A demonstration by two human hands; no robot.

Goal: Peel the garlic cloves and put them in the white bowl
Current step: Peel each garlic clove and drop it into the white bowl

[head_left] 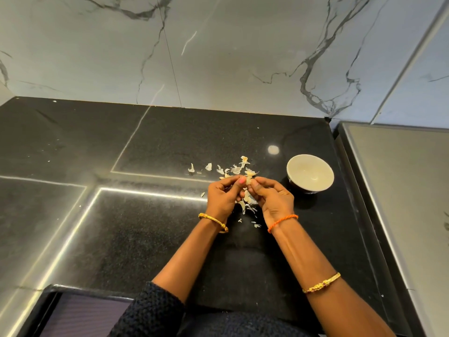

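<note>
Black counter (121,239): speckled stone, papery garlic skins (233,169) scattered across the middle
Garlic clove (249,181): pinched between both hands, just above the counter
Left hand (222,199): fingers curled, thumb and fingertips gripping the clove
Right hand (273,201): same deal, pinching the clove's other side
White bowl (310,173): just right of the hands, looks empty tbh

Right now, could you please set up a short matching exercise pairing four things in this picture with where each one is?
Things:
1. garlic clove
2. white bowl
3. orange thread band
4. loose garlic skins

Places:
A. round the right wrist
B. scattered on the black counter
C. pinched between both hands' fingertips
D. standing right of the hands

Pairs: 1-C, 2-D, 3-A, 4-B
</note>
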